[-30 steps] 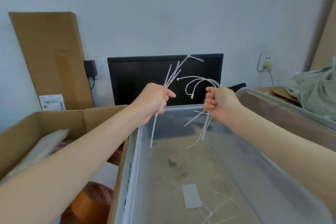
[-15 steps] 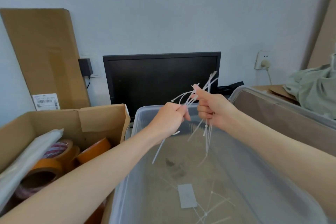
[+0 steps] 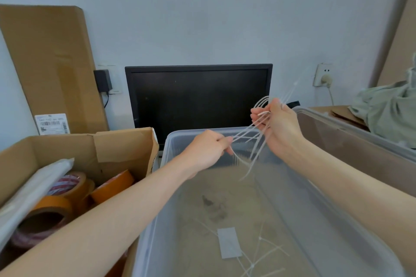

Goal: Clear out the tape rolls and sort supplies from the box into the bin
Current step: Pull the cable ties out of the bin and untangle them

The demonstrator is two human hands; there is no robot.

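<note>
No legible text anywhere.

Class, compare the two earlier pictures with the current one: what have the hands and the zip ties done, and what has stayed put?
The left hand and right hand, apart a second ago, met, then drew apart again, stretching the white plastic zip ties between them above the clear plastic bin. Both keep gripping them. The orange tape rolls stay in the cardboard box.
</note>
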